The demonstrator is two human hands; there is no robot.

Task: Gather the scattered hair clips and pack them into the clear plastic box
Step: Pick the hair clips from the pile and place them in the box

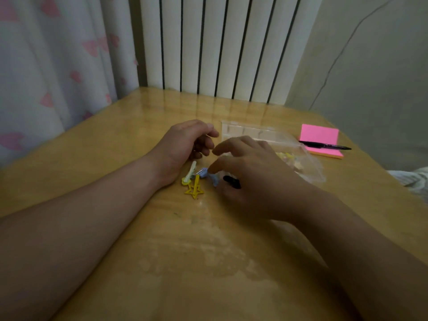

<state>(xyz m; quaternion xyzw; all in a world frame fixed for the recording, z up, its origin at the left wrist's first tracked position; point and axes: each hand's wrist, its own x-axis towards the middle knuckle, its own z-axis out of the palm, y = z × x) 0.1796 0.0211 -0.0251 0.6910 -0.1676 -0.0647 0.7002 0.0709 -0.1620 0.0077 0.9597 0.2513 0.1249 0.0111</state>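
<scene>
1. The left hand (187, 142) rests on its edge on the worktop (162, 228), fingers curled inward; I cannot tell whether they hold anything.
2. The right hand (252, 179) is over the clips, fingers apart and bent, thumb tip at the blue clip (203, 174).
3. The yellow star clip (195, 190) and pale clip (190, 174) lie bunched beside it; the black clip (231, 181) is partly under the right hand.
4. The clear box (266, 135), open, sits just behind the right hand.
5. A pen (324, 145) lies across a pink notepad (319, 135).
</scene>
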